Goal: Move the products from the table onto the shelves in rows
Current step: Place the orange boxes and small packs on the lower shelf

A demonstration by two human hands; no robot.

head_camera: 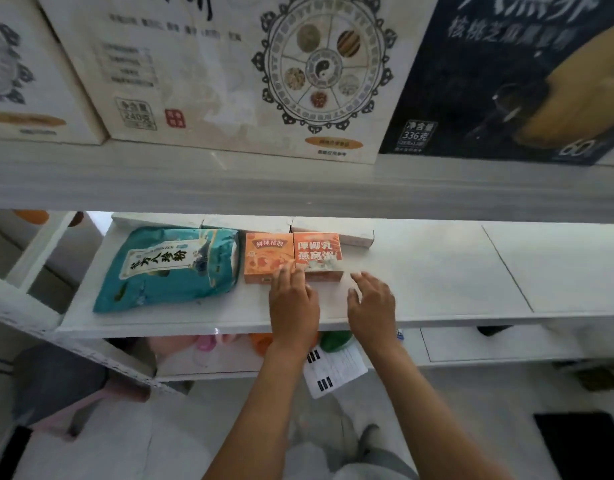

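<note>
On the white middle shelf (437, 271) lie a teal bag (170, 265), an orange box (267, 254) and a red-orange box (317, 252), side by side in a row. My left hand (293, 303) reaches over the shelf's front edge; its straight fingertips touch the front of the two boxes where they meet. My right hand (371, 306) hovers just right of the red-orange box with its fingers spread and holds nothing.
Large white cartons (229, 74) and a dark carton (506, 81) stand on the upper shelf. Flat white boxes (333, 226) lie behind the row. A lower shelf holds colourful items (264, 341) and a paper sheet (333, 372). The middle shelf's right part is bare.
</note>
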